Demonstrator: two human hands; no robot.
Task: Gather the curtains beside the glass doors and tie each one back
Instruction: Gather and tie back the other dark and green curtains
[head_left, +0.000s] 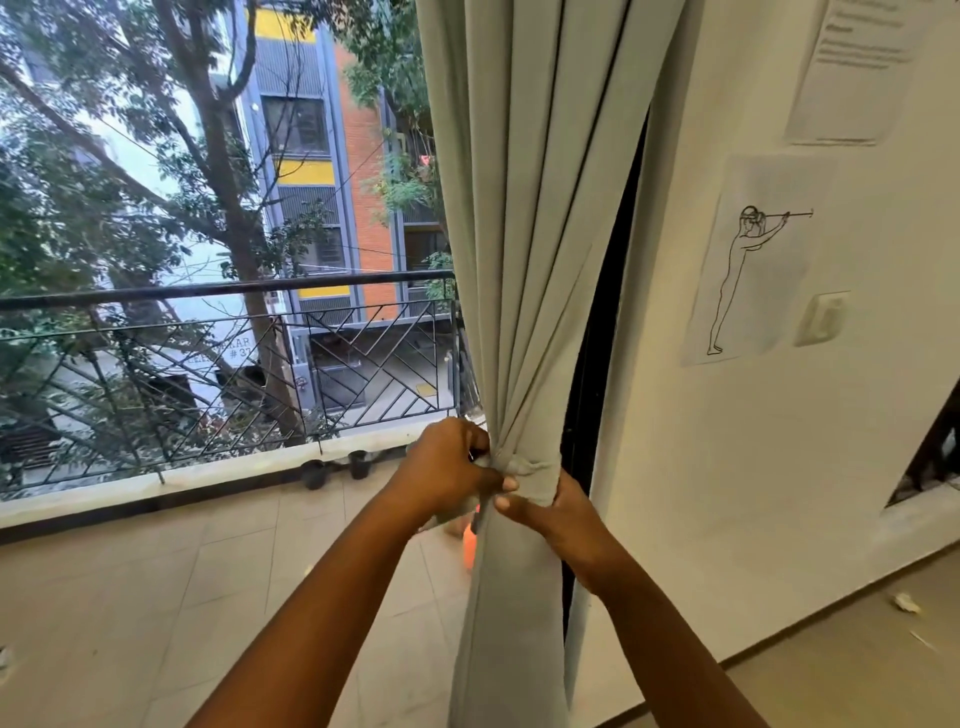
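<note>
A pale grey-green curtain (524, 234) hangs bunched into folds at the right edge of the glass door, against the black door frame (597, 332). A band of the same cloth, the tie-back (524, 465), wraps its gathered waist. My left hand (447, 462) grips the tie-back's end at the left side of the bunch, fingers curled. My right hand (550, 512) pinches the curtain and band just below and to the right, thumb across the front. Below my hands the curtain falls straight to the floor.
A white wall (779, 467) with taped paper sheets and a light switch (826, 318) stands right of the curtain. Through the glass lie a tiled balcony (208, 597), a black metal railing (223, 291), two small dark pots (335, 467) and an orange object (469, 545) behind the curtain.
</note>
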